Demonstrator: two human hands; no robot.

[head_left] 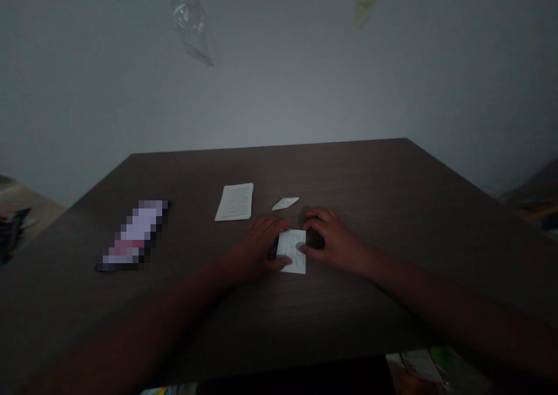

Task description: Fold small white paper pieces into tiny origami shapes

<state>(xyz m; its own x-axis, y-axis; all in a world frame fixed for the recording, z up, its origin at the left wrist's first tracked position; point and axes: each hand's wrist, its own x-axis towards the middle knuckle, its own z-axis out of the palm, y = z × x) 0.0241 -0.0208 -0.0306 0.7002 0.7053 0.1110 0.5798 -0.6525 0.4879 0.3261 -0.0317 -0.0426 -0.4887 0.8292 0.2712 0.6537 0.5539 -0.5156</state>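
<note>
A small printed sheet of paper [293,252] lies on the table between my two hands. My left hand [260,244] holds its left side, the thumb on the lower part and the fingers at the top left corner. My right hand [333,241] is at its right side, thumb tip resting on the print and curled fingers by the top right corner. Just beyond the hands lies a small folded paper piece [285,203], diamond-shaped. A stack of printed paper sheets [235,202] sits to its left.
A phone-like object [135,232], its surface blurred out, lies at the left of the dark wooden table [349,174]. Behind the table stands a pale wall [279,93] with clear and yellowish tape high up. Colourful items show below the near edge.
</note>
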